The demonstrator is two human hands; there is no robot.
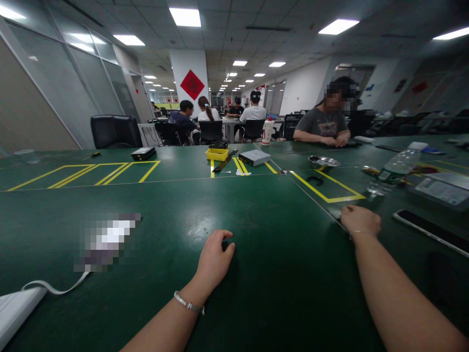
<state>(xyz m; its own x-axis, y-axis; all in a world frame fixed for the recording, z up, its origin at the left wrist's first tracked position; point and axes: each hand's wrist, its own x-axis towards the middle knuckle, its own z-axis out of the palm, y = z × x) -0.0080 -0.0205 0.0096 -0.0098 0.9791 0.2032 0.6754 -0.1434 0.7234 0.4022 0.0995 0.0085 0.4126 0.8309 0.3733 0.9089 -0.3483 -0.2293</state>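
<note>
My left hand (pixel 214 256) rests on the green table (pixel 271 278) near the middle of the view, a bracelet on its wrist. Its fingers are loosely curved, with a gap between thumb and forefinger and nothing visible between them. Further right, my right hand (pixel 361 220) is closed beside a seam in the tabletop, below a yellow-taped corner. Whatever its fingers may hold is hidden from me. A black-screened phone (pixel 432 230) lies to the right of that hand. Beyond it stands a clear plastic bottle (pixel 394 171) with a green label.
Left of my left hand lies a blurred-out device (pixel 110 239) with a white cable (pixel 60 289). Farther back are a yellow basket (pixel 217 155), a grey box (pixel 254 157), a metal bowl (pixel 324 163) and a black curved piece (pixel 315 180). A person (pixel 324 122) sits across the table.
</note>
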